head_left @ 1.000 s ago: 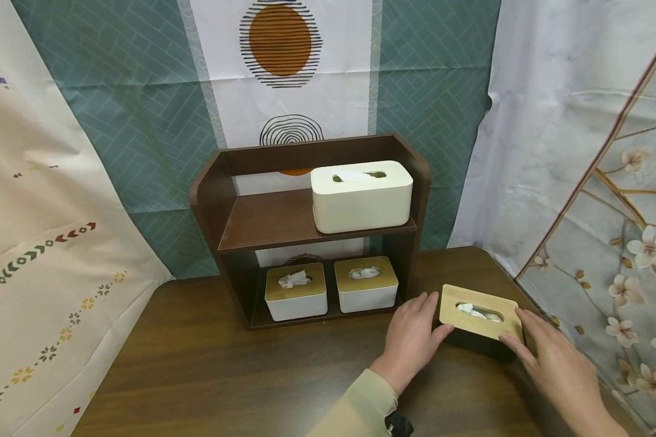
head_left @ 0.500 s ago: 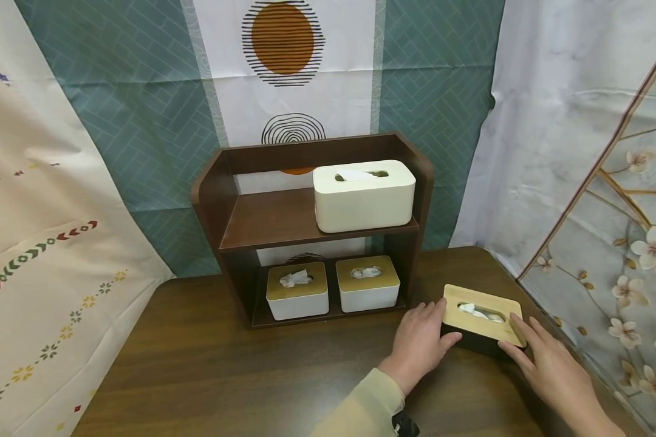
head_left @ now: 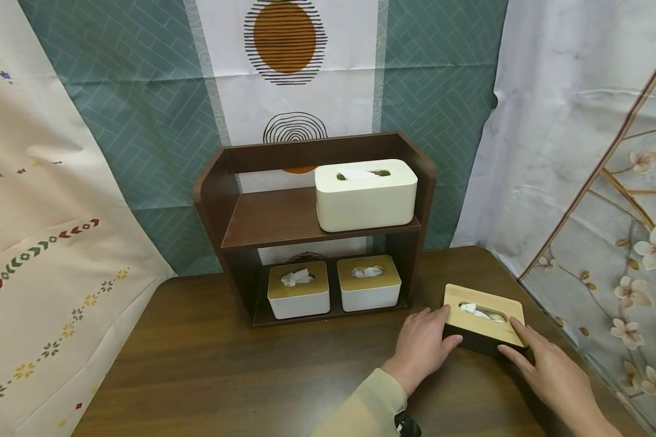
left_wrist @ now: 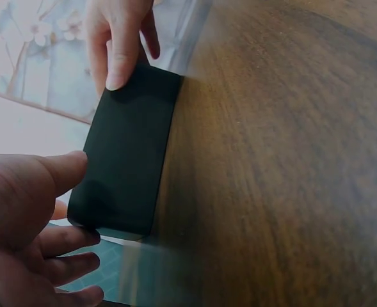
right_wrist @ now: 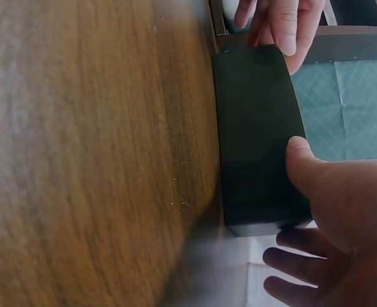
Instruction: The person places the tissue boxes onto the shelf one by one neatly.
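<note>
A tissue box (head_left: 483, 328) with a pale wooden lid and black sides sits at the right of the table, tissue showing in its slot. My left hand (head_left: 423, 347) holds its left end, forefinger by the lid's edge and thumb near the front corner. At the other end is my right hand (head_left: 559, 377), its forefinger on the lid edge and its thumb against the front. In the left wrist view the black front (left_wrist: 127, 141) faces the camera between both hands. The right wrist view shows my right thumb (right_wrist: 303, 163) on that front; the other fingers go round the end.
A dark brown two-tier shelf (head_left: 268, 215) stands at the table's back. A long cream tissue box (head_left: 367, 206) is on its upper tier. Below are two white tissue boxes with wooden lids (head_left: 299, 306) (head_left: 370, 296). A flowered cloth (head_left: 628, 303) hangs along the right edge.
My left hand has shifted slightly toward the front of the black tissue box and closer to its end. My right forefinger has moved slightly over the lid's edge. The box stays in place.
</note>
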A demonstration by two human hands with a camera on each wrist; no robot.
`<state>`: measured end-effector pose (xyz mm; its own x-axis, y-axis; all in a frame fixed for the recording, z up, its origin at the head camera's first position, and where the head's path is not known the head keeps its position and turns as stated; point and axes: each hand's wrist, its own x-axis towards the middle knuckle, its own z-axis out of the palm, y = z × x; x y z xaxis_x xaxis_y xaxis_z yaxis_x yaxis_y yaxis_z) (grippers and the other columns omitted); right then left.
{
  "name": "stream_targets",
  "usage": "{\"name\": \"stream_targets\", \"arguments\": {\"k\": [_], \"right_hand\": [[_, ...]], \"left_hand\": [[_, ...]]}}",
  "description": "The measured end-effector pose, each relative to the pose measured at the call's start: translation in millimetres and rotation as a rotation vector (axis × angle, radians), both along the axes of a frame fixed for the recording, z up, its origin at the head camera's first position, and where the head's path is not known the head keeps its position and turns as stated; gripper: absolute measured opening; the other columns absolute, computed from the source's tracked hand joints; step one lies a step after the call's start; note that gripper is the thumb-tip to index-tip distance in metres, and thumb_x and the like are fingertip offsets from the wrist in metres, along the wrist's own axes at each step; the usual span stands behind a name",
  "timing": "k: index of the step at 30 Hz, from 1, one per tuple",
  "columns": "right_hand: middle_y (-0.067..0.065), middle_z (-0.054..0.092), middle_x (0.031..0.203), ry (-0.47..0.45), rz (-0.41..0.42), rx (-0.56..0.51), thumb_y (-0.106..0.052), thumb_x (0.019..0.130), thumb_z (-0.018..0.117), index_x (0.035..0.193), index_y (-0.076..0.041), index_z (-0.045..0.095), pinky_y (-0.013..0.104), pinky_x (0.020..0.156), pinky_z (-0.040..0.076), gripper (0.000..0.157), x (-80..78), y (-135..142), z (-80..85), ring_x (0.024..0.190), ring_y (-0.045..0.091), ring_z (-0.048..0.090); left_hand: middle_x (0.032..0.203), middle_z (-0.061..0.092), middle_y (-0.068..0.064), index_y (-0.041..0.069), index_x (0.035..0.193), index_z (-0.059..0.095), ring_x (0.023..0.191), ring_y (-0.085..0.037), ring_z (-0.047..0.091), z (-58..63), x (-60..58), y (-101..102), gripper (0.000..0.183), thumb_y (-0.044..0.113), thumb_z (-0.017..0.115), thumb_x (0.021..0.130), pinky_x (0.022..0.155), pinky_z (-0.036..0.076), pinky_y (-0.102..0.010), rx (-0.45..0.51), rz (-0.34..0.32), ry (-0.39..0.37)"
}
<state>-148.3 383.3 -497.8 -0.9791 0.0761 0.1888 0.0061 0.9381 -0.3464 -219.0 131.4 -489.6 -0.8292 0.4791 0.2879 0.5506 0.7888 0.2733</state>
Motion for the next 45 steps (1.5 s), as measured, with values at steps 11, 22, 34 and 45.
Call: {"name": "stream_targets", "arguments": {"k": [11,22,34,45], "right_hand": [[0.043,0.061,0.138,0.028,-0.013,-0.007,-0.047,0.108,0.073,0.165,-0.002,0.046,0.062,0.059,0.055,0.078,0.4,-0.7,-2.4,0.093,0.060,0.071],[0.043,0.059,0.141,0.025,-0.004,-0.020,-0.043,0.107,0.074,0.165,0.000,0.045,0.061,0.060,0.055,0.078,-0.2,-2.6,-3.6,0.086,0.055,0.072],[0.043,0.055,0.146,0.019,-0.021,-0.056,-0.046,0.111,0.068,0.166,-0.002,0.044,0.063,0.067,0.056,0.075,2.2,-7.2,2.8,0.092,0.058,0.071],[0.042,0.058,0.143,0.075,-0.021,-0.088,-0.042,0.111,0.069,0.165,-0.003,0.047,0.063,0.067,0.054,0.071,7.7,-21.2,10.5,0.099,0.062,0.069]], "left_hand": [[0.141,0.073,0.010,0.024,0.155,0.064,0.131,-0.011,0.068,-6.2,-1.0,-0.1,0.057,0.049,0.077,0.104,0.113,0.050,-0.032,-0.016,0.004,0.025],[0.131,0.077,0.013,0.028,0.150,0.069,0.119,-0.005,0.072,-10.1,-2.6,0.4,0.052,0.046,0.081,0.102,0.109,0.052,-0.031,-0.013,0.021,0.084],[0.098,0.082,0.012,0.030,0.136,0.076,0.087,-0.006,0.075,-4.1,-0.4,-2.7,0.044,0.047,0.086,0.097,0.080,0.056,-0.021,0.049,0.071,0.151],[0.098,0.083,0.014,0.030,0.132,0.080,0.083,-0.008,0.076,2.2,4.1,-15.1,0.042,0.044,0.091,0.093,0.075,0.057,-0.022,0.112,0.099,0.220]]}}
